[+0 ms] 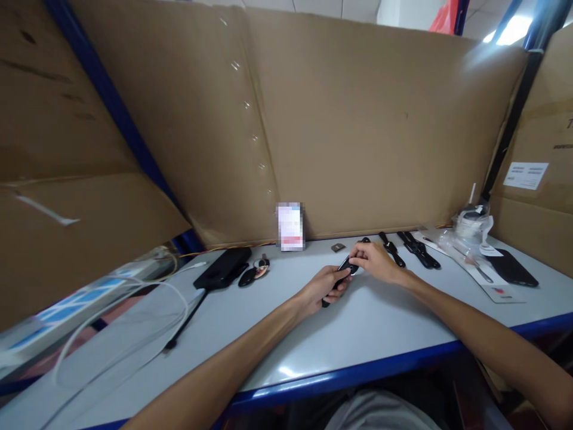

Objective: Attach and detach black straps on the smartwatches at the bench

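Observation:
My left hand is wrapped round a slim black strap-like item with a shiny edge, held just above the table. Its lower end pokes out below the fingers. My right hand closes its fingertips on the upper part of the same item, whose tip shows beyond them. The exact kind is too small to make out. A small dark square piece lies just behind my hands. To the right are similar long black items, several side by side, and a separate one.
A phone with a blurred screen leans against the cardboard wall. On the left lie a black case, keys and white cables. On the right are a plastic-wrapped item, a card and a black phone-shaped slab.

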`<state>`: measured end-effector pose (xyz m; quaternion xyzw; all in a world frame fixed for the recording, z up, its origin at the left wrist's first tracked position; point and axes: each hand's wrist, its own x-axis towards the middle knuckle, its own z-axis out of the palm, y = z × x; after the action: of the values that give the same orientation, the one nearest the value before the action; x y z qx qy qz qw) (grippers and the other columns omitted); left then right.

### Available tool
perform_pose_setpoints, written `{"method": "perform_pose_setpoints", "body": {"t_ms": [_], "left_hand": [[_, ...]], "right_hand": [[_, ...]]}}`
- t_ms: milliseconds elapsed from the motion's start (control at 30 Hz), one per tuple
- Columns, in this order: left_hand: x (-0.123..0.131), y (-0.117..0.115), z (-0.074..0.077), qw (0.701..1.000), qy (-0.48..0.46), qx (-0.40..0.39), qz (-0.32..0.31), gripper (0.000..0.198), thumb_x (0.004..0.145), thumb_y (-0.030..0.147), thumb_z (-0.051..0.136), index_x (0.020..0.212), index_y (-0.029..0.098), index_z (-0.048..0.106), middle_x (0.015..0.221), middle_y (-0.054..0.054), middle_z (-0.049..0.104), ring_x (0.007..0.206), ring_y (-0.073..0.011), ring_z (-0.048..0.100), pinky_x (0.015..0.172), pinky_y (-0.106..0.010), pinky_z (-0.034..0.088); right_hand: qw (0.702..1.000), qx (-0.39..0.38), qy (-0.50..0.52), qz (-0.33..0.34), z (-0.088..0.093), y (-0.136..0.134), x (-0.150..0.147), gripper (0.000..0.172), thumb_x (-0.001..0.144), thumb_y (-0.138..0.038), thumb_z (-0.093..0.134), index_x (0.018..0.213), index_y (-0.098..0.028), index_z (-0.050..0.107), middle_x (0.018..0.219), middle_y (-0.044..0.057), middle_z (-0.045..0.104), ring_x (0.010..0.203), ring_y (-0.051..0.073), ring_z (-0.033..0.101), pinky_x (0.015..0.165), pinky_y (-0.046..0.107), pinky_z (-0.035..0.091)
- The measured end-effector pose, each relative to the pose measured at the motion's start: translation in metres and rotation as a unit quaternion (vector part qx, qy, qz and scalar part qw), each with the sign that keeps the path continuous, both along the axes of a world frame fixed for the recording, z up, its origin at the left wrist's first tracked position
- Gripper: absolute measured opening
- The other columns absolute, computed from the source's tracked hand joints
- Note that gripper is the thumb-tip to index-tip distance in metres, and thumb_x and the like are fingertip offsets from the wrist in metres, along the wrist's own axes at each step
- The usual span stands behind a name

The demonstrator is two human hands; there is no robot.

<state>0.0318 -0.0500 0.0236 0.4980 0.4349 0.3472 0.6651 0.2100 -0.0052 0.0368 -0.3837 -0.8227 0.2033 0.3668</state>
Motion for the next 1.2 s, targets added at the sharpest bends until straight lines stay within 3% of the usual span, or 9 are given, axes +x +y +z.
{"method": "perform_pose_setpoints", "body": {"t_ms": [100, 233, 333, 467, 633, 733, 900, 1067, 1200], "left_hand": [[0.004, -0.001, -0.003, 1.0, 0.002, 0.016, 0.027, 0.025, 0.088, 0.036, 0.065, 0.078, 0.016, 0.055, 0.052, 0.008, 0.039, 0.037, -0.0025, 0.021, 0.037, -0.019, 0.007], [0.006, -0.001, -0.006, 0.996, 0.011, 0.06, 0.067, 0.027, 0.088, 0.04, 0.065, 0.079, 0.017, 0.054, 0.051, 0.008, 0.039, 0.036, -0.0029, 0.022, 0.037, -0.019, 0.008], [0.006, 0.0, -0.007, 0.991, 0.014, 0.094, 0.091, 0.03, 0.087, 0.044, 0.066, 0.08, 0.018, 0.053, 0.051, 0.009, 0.039, 0.036, -0.0034, 0.024, 0.037, -0.019, 0.01], [0.006, -0.001, -0.008, 0.987, 0.008, 0.124, 0.098, 0.034, 0.084, 0.049, 0.068, 0.08, 0.018, 0.053, 0.051, 0.008, 0.039, 0.036, -0.004, 0.025, 0.037, -0.019, 0.011], [0.008, -0.002, -0.009, 0.984, 0.028, 0.149, 0.094, 0.039, 0.081, 0.054, 0.068, 0.082, 0.018, 0.052, 0.051, 0.009, 0.04, 0.036, -0.0041, 0.026, 0.036, -0.018, 0.013], [0.009, -0.003, -0.01, 0.98, 0.044, 0.167, 0.095, 0.039, 0.081, 0.055, 0.067, 0.084, 0.018, 0.052, 0.051, 0.009, 0.04, 0.036, -0.0041, 0.026, 0.035, -0.018, 0.015], [0.011, -0.003, -0.011, 0.976, 0.058, 0.187, 0.098, 0.038, 0.082, 0.054, 0.065, 0.085, 0.018, 0.052, 0.051, 0.01, 0.041, 0.035, -0.0043, 0.027, 0.035, -0.018, 0.018], [0.011, -0.003, -0.011, 0.974, 0.063, 0.194, 0.102, 0.037, 0.081, 0.053, 0.065, 0.083, 0.019, 0.052, 0.05, 0.01, 0.041, 0.035, -0.0041, 0.028, 0.036, -0.019, 0.019], [0.011, -0.003, -0.011, 0.972, 0.067, 0.2, 0.101, 0.037, 0.081, 0.053, 0.065, 0.083, 0.018, 0.052, 0.05, 0.009, 0.041, 0.036, -0.0043, 0.029, 0.037, -0.019, 0.02]], "right_hand": [[1.0, 0.022, -0.006, -0.014, 0.006, 0.005, 0.007, 0.011, 0.088, -0.024, 0.064, 0.094, -0.017, 0.07, 0.069, -0.001, 0.065, 0.063, 0.012, 0.056, 0.059, 0.023, 0.037], [0.992, 0.022, -0.117, -0.041, 0.021, 0.018, 0.036, 0.011, 0.085, -0.017, 0.062, 0.079, -0.017, 0.071, 0.067, 0.0, 0.067, 0.063, 0.013, 0.058, 0.06, 0.023, 0.037], [0.969, -0.042, -0.242, -0.037, 0.027, 0.024, 0.06, 0.01, 0.076, -0.012, 0.065, 0.077, -0.018, 0.073, 0.059, 0.0, 0.065, 0.057, 0.014, 0.058, 0.057, 0.024, 0.037], [0.956, -0.12, -0.265, -0.042, 0.025, 0.028, 0.074, 0.019, 0.068, -0.01, 0.067, 0.083, -0.019, 0.075, 0.048, -0.003, 0.059, 0.042, 0.012, 0.052, 0.048, 0.023, 0.035], [0.943, -0.15, -0.294, -0.032, 0.019, 0.031, 0.072, 0.029, 0.067, -0.016, 0.074, 0.096, -0.019, 0.074, 0.064, 0.0, 0.066, 0.046, 0.011, 0.054, 0.047, 0.022, 0.036], [0.928, -0.116, -0.352, -0.02, 0.014, 0.033, 0.067, 0.027, 0.07, -0.02, 0.076, 0.097, -0.017, 0.074, 0.08, 0.003, 0.07, 0.059, 0.012, 0.059, 0.055, 0.021, 0.039], [0.932, -0.045, -0.358, -0.016, 0.002, 0.034, 0.061, 0.024, 0.076, -0.007, 0.062, 0.096, -0.015, 0.074, 0.089, 0.008, 0.072, 0.076, 0.015, 0.062, 0.064, 0.023, 0.039], [0.937, -0.039, -0.345, -0.042, -0.001, 0.032, 0.058, 0.032, 0.076, -0.005, 0.058, 0.103, -0.014, 0.073, 0.086, 0.009, 0.071, 0.069, 0.016, 0.059, 0.062, 0.026, 0.038], [0.933, -0.091, -0.341, -0.073, 0.003, 0.028, 0.059, 0.03, 0.075, -0.008, 0.063, 0.103, -0.012, 0.073, 0.077, 0.008, 0.068, 0.057, 0.014, 0.055, 0.055, 0.026, 0.038]]}}
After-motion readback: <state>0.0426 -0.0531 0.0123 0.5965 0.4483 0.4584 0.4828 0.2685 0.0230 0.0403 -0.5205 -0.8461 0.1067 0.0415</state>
